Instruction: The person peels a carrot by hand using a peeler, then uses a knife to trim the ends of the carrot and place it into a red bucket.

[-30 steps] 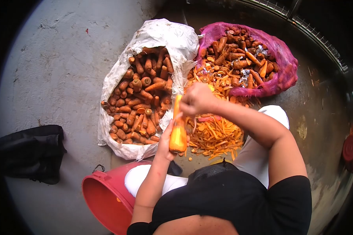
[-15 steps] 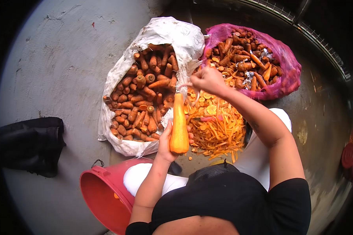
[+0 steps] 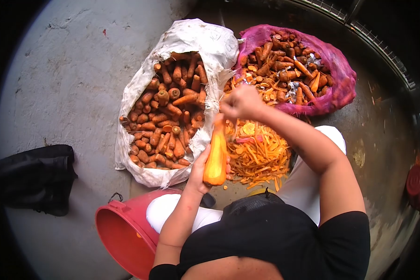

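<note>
My left hand (image 3: 200, 171) wraps round the thick lower end of a large peeled carrot (image 3: 215, 163), which points away from me. Above its narrow tip, my right hand (image 3: 242, 102) is closed on a peeler, blurred by motion and mostly hidden by the fingers. Under and beyond the carrot lies a heap of orange peelings and cut slices (image 3: 261, 158). Left of the hands, a white woven sack (image 3: 147, 176) lies open, full of unpeeled carrots (image 3: 161, 121).
A pink mesh sack (image 3: 343, 81) with carrots, scraps and bits of foil lies at the far right. A red bucket (image 3: 126, 233) lies tipped by my left leg. Black cloth (image 3: 37, 179) rests on the grey floor at left. A red object (image 3: 415, 182) stands at the right edge.
My right hand has moved down and slightly nearer the carrot's tip. The carrot and my left hand have shifted slightly right and toward me.
</note>
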A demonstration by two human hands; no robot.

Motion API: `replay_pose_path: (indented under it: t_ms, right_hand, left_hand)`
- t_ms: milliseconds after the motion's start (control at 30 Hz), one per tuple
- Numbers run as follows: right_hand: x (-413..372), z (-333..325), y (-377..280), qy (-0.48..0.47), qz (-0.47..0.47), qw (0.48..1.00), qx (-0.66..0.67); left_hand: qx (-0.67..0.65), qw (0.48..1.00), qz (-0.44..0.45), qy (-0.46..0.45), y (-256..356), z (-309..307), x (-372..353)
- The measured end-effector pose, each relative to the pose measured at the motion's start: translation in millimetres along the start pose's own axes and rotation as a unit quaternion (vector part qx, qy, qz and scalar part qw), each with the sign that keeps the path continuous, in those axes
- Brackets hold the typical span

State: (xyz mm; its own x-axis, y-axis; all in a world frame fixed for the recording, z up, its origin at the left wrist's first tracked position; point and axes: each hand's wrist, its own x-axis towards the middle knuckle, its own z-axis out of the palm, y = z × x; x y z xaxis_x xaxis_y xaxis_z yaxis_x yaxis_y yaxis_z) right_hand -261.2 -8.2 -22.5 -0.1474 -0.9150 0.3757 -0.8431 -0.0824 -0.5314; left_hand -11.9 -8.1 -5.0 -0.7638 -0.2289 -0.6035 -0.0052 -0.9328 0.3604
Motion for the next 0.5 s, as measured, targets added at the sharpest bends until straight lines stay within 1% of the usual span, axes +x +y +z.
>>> replay_pose_path:
  t_ms: [33,67,100,133,167,200,233,267,300,333,400,467,500]
  right_hand:
    - [6.8,-7.5,17.4,-0.034,0.090,0.995,-0.010]
    - [16.2,-23.3,27.8,-0.083,0.187,0.978,-0.048]
    - [24.4,-34.3,40.4,-0.150,0.248,0.945,-0.153]
    - [21.6,-37.9,51.9,-0.110,0.290,0.935,-0.169]
    - [18.2,-35.2,60.8,-0.077,0.308,0.932,-0.173]
    - [19.2,-35.9,55.8,-0.046,0.323,0.929,-0.177]
    - [19.8,-35.9,50.4,-0.069,0.350,0.931,-0.076]
    - [19.0,-33.5,43.0,-0.092,0.372,0.923,0.026]
    - [20.5,-29.3,31.7,-0.114,0.366,0.922,0.059]
    - [20.6,-30.3,11.6,-0.134,0.349,0.920,0.119]
    - [12.7,-21.1,-9.1,-0.126,0.234,0.952,0.150]
    - [6.2,-18.2,-27.9,-0.093,0.134,0.971,0.176]
    - [5.7,-25.9,-39.9,-0.096,0.126,0.975,0.158]
  left_hand:
    - [0.000,0.999,-0.005,-0.036,-0.3,0.5,-1.3]
    - [-0.001,0.997,-0.011,-0.071,-1.2,0.7,-3.4]
    - [0.016,0.996,-0.011,-0.083,-3.0,0.7,-6.1]
    - [0.021,0.997,0.000,-0.072,-3.4,3.0,-7.0]
    - [0.027,0.998,0.011,-0.059,-3.7,5.8,-8.7]
    - [0.031,0.998,0.023,-0.045,-3.3,6.7,-10.7]
    - [0.012,0.998,0.034,-0.047,-2.5,4.2,-10.8]
    - [-0.008,0.998,0.045,-0.049,-1.8,-0.3,-9.5]
    - [-0.029,0.997,0.057,-0.052,-1.2,-4.4,-7.6]
    - [-0.045,0.997,0.057,-0.040,-0.9,-8.3,-5.8]
    - [-0.076,0.995,0.057,-0.017,0.2,-12.4,-1.5]
    - [-0.064,0.994,0.066,0.051,1.2,10.5,-5.3]
    - [-0.058,0.992,0.069,0.086,0.8,18.0,-6.9]
